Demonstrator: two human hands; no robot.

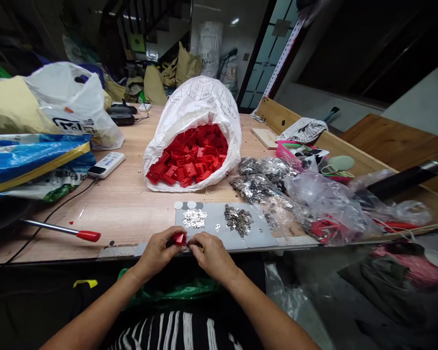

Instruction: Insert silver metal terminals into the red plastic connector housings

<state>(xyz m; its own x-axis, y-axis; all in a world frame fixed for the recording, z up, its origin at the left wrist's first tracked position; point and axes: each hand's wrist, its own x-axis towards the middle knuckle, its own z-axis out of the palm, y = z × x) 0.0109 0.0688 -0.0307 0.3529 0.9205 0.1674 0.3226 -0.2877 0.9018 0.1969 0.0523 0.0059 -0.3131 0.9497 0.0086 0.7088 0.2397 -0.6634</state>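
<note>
Head view: at 6 o'clock, our left hand (pixel 156 253) and right hand (pixel 213 257) pinch a small red plastic piece (pixel 179 238) in tight fingers (pixel 194 244); at 12 o'clock, many red pieces (pixel 190 155) are left in the white sack (pixel 193 97).

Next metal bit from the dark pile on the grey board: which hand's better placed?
Right, probably. The right hand sits nearer the dark metal pile, just below and beside it, while the left hand is wrapped around the red plastic part and looks to be bearing it.
</note>
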